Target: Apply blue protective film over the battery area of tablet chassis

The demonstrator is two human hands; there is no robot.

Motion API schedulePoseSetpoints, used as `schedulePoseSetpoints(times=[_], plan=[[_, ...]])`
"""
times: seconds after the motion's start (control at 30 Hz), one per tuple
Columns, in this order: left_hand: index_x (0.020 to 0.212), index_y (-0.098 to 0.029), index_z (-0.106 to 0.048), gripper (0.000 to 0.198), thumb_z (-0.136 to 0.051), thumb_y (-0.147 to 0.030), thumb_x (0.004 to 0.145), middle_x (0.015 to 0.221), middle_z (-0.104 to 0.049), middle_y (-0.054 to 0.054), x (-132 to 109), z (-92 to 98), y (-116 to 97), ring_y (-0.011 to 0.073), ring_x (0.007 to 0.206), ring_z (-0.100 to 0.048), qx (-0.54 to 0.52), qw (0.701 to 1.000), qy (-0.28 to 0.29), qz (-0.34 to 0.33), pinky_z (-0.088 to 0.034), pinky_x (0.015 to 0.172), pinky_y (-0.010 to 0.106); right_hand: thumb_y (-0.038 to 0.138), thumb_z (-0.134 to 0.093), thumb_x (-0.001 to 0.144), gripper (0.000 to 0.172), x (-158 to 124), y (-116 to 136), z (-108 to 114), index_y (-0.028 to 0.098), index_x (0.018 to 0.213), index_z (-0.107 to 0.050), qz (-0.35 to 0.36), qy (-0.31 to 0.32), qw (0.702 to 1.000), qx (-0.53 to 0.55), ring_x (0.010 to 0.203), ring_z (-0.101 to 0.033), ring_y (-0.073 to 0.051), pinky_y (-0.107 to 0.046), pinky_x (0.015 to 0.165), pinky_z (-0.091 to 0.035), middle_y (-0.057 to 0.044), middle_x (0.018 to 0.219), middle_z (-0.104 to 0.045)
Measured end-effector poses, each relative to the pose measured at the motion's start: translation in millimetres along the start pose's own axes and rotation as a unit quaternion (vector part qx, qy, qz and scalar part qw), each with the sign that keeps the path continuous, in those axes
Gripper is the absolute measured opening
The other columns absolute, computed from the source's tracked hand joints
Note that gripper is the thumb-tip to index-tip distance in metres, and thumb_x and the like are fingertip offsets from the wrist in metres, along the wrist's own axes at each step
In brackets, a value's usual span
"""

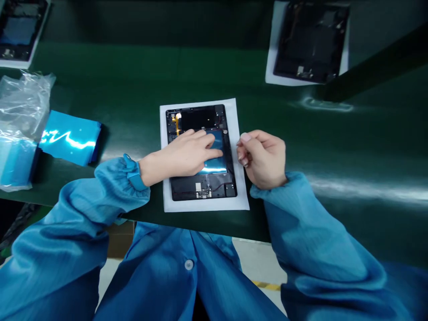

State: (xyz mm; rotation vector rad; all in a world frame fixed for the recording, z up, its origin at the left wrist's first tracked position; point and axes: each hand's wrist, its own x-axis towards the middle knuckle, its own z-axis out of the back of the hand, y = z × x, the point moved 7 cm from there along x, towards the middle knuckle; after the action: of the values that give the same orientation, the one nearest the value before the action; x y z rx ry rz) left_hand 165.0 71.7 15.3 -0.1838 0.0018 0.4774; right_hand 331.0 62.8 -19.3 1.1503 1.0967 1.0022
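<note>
An opened tablet (217, 183) lies on a white foam sheet (207, 206) in front of me, its circuit parts and an orange ribbon cable (178, 125) showing. A shiny blue film (219, 166) covers the middle of its inside. My left hand (192, 151) rests palm down over this film, fingers spread, and hides part of it. Just off the sheet's right edge is my right hand (262, 158), closed, thumb pressed to the index finger. Whether anything is pinched there is too small to make out.
A stack of blue film sheets (70, 136) lies at left beside a clear plastic bag (22, 111) holding more blue sheets. Other opened tablets rest on white sheets at the far right (310, 44) and far left (20, 31). A dark bar (377, 64) slants in from the right.
</note>
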Motion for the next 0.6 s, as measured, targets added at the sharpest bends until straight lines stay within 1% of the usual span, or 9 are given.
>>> schedulePoseSetpoints(times=[0.1,0.17,0.2,0.27,0.33,0.4,0.43,0.5,0.6], plan=[[0.145,-0.02,-0.067,0.047,-0.051,-0.018,0.1,0.128,-0.067,0.015,-12.3,6.7,19.9,0.0314,0.115,-0.063,-0.029,0.998,-0.036,0.043,-0.049,0.094,0.044,0.057,-0.078,0.084,0.036,-1.0,1.6,-0.7,0.025,0.073,-0.065,0.016,0.021,1.0,-0.017,0.043,-0.044,-0.01,-0.026,0.044,-0.033,0.005,0.054,-0.057],[0.15,-0.017,-0.061,0.05,-0.058,-0.033,0.102,0.142,-0.063,0.018,-35.0,13.0,45.6,0.0347,0.129,-0.06,-0.055,0.989,-0.091,0.108,-0.049,0.106,0.049,0.051,-0.073,0.09,0.029,-6.4,12.7,-5.4,0.025,0.079,-0.071,0.063,0.047,0.994,-0.08,0.047,-0.051,-0.012,-0.027,0.047,-0.04,0.002,0.062,-0.066],[0.153,-0.016,-0.057,0.06,-0.061,-0.045,0.101,0.151,-0.058,0.02,-48.1,14.0,58.1,0.0372,0.139,-0.055,-0.069,0.982,-0.112,0.137,-0.046,0.113,0.052,0.049,-0.071,0.093,0.026,-11.0,21.2,-11.8,0.024,0.085,-0.074,0.105,0.074,0.983,-0.132,0.052,-0.058,-0.014,-0.029,0.05,-0.046,-0.001,0.071,-0.073],[0.162,-0.013,-0.045,0.093,-0.067,-0.072,0.094,0.166,-0.044,0.025,-70.2,8.6,76.6,0.0428,0.156,-0.04,-0.097,0.973,-0.118,0.175,-0.036,0.126,0.058,0.045,-0.068,0.098,0.025,-24.5,37.8,-34.4,0.024,0.102,-0.08,0.22,0.163,0.928,-0.252,0.074,-0.074,-0.019,-0.033,0.065,-0.057,-0.006,0.101,-0.083],[0.169,-0.012,-0.032,0.122,-0.065,-0.091,0.082,0.176,-0.029,0.028,-82.6,-3.9,85.2,0.0472,0.164,-0.025,-0.119,0.971,-0.083,0.192,-0.022,0.133,0.064,0.044,-0.065,0.102,0.032,-38.6,43.8,-62.2,0.022,0.119,-0.081,0.326,0.263,0.833,-0.36,0.1,-0.08,-0.025,-0.037,0.078,-0.062,-0.008,0.131,-0.08],[0.173,-0.014,-0.021,0.134,-0.06,-0.099,0.077,0.18,-0.017,0.027,-86.5,-16.7,86.8,0.0486,0.168,-0.015,-0.131,0.97,-0.041,0.2,-0.011,0.134,0.067,0.045,-0.061,0.105,0.04,-41.7,39.7,-83.4,0.02,0.133,-0.077,0.388,0.325,0.745,-0.435,0.112,-0.079,-0.028,-0.038,0.083,-0.063,-0.007,0.145,-0.073],[0.174,-0.014,-0.018,0.138,-0.058,-0.101,0.075,0.181,-0.013,0.027,-86.2,-21.2,86.1,0.0484,0.169,-0.012,-0.134,0.97,-0.028,0.2,-0.007,0.135,0.068,0.046,-0.059,0.106,0.044,-37.8,36.7,-90.6,0.019,0.137,-0.075,0.403,0.335,0.715,-0.462,0.114,-0.079,-0.028,-0.038,0.083,-0.063,-0.007,0.148,-0.071],[0.174,-0.013,-0.014,0.144,-0.059,-0.102,0.072,0.181,-0.01,0.027,-83.5,-26.3,83.9,0.0481,0.169,-0.008,-0.135,0.971,-0.019,0.196,-0.004,0.135,0.067,0.048,-0.055,0.109,0.048,-23.7,33.1,-99.1,0.018,0.142,-0.073,0.415,0.322,0.69,-0.497,0.116,-0.079,-0.028,-0.037,0.083,-0.063,-0.006,0.149,-0.069],[0.174,-0.008,-0.012,0.152,-0.065,-0.102,0.067,0.18,-0.008,0.029,-79.6,-29.3,81.6,0.0484,0.169,-0.005,-0.135,0.973,-0.016,0.186,-0.001,0.136,0.065,0.047,-0.05,0.111,0.05,-12.3,33.0,-102.1,0.016,0.143,-0.072,0.422,0.284,0.682,-0.526,0.119,-0.078,-0.028,-0.038,0.085,-0.063,-0.007,0.149,-0.069]])
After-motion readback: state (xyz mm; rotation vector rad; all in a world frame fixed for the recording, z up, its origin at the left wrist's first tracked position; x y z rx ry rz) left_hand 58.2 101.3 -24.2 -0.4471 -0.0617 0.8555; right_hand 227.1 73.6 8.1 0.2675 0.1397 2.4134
